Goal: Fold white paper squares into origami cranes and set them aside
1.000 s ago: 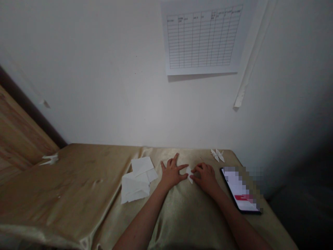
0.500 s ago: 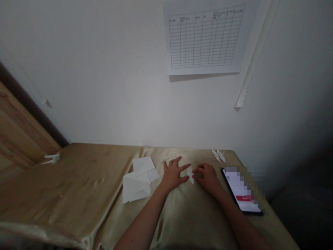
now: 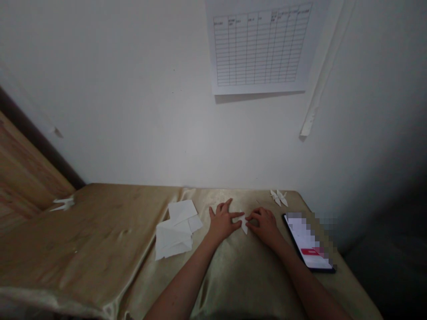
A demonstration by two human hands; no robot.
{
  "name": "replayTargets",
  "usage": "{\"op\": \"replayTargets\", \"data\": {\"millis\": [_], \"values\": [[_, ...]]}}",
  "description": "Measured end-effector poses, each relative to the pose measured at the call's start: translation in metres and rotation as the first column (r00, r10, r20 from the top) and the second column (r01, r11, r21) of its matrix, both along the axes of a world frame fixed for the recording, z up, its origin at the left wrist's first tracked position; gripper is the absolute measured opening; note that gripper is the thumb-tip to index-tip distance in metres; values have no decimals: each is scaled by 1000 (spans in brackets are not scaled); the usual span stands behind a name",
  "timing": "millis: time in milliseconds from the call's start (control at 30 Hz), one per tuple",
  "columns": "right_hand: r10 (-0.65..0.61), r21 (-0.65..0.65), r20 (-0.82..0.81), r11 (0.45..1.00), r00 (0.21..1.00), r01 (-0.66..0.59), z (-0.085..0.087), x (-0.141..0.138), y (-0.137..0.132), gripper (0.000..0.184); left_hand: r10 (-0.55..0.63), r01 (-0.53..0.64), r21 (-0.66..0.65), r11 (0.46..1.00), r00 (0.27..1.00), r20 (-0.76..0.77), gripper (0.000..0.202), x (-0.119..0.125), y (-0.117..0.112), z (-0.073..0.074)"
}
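Observation:
A small folded white paper (image 3: pixel 244 226), narrow and pointed at its near end, lies on the cloth between my two hands. On its left side, my left hand (image 3: pixel 223 222) holds it with thumb and index finger, while the other fingers are spread. My right hand (image 3: pixel 265 224) has its fingers bent, the thumb and fingertips gripping the paper's right edge. Fingertips cover part of the paper, so its exact folds cannot be made out. Loose white paper sheets (image 3: pixel 173 240) lie overlapping to the left of my left hand.
A gold-coloured cloth (image 3: pixel 100 240) covers the table, which meets a white wall. Two folded paper shapes (image 3: pixel 278 198) sit at the back right, near a lit phone (image 3: pixel 307 244). Another white folded piece (image 3: pixel 65 204) is at the far left. A printed chart (image 3: pixel 260 49) hangs above.
My left index finger and thumb have drawn closer together over the folded paper. My right hand stays at the paper's right edge. The view has shifted slightly.

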State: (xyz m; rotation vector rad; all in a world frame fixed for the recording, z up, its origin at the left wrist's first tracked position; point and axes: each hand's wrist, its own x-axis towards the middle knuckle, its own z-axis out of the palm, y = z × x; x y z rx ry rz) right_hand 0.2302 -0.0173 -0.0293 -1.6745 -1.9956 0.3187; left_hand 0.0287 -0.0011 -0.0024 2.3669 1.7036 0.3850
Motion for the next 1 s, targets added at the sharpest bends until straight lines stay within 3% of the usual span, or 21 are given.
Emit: {"op": "replayTargets", "data": {"millis": [333, 533, 700, 867, 1000], "values": [[14, 28, 15, 1000, 1000, -14, -6, 1, 3, 14, 7, -6, 14, 1000, 999, -40, 52, -2, 3, -6], [-7, 37, 14, 999, 1000, 6, -7, 1, 3, 23, -66, 64, 78, 995, 997, 26, 47, -6, 3, -11], [-14, 59, 15, 998, 1000, 13, -6, -1, 2, 20, -68, 61, 80, 995, 993, 91, 33, -12, 9, -9], [-7, 89, 5, 996, 1000, 6, -8, -2, 0, 21, -142, 139, 63, 988, 989, 50, 48, -15, 10, -9], [20, 100, -7, 995, 1000, -19, -10, -1, 0, 23, -156, 154, 65, 986, 987, 26, 35, -15, 9, -7]]}}
